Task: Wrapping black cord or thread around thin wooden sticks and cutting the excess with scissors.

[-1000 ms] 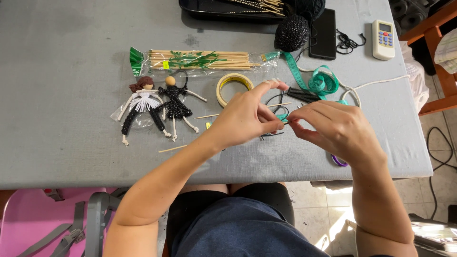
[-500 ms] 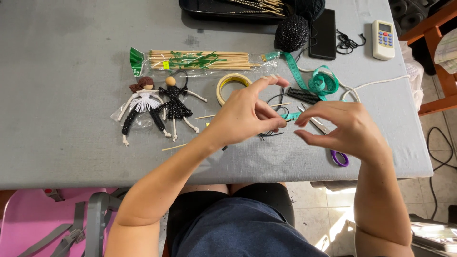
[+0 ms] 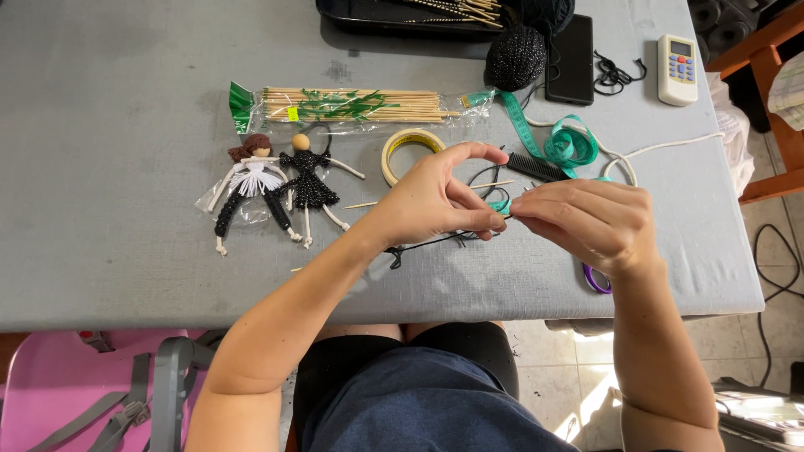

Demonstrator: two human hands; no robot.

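Observation:
My left hand (image 3: 440, 201) and my right hand (image 3: 586, 222) meet fingertip to fingertip above the grey table (image 3: 126, 268). Between them they pinch a thin black thread (image 3: 435, 241) that trails down onto the table; what else sits between the fingertips is too small to tell. A thin wooden stick (image 3: 494, 184) lies just behind the fingers. Two small yarn dolls lie to the left: one with a white skirt (image 3: 247, 184) and one in black (image 3: 308, 186). A roll of tape (image 3: 409, 149) sits behind my left hand.
A bag of bamboo skewers (image 3: 352, 105) lies at the back, with a black yarn ball (image 3: 515, 57), a phone (image 3: 569, 46), a white remote (image 3: 677, 57), a green measuring tape (image 3: 561, 142) and a black comb (image 3: 536, 167). Purple scissor handles (image 3: 596, 280) peek under my right hand.
My right hand drew slightly away from the left, then came back so the fingertips meet again. My left hand has stayed in place.

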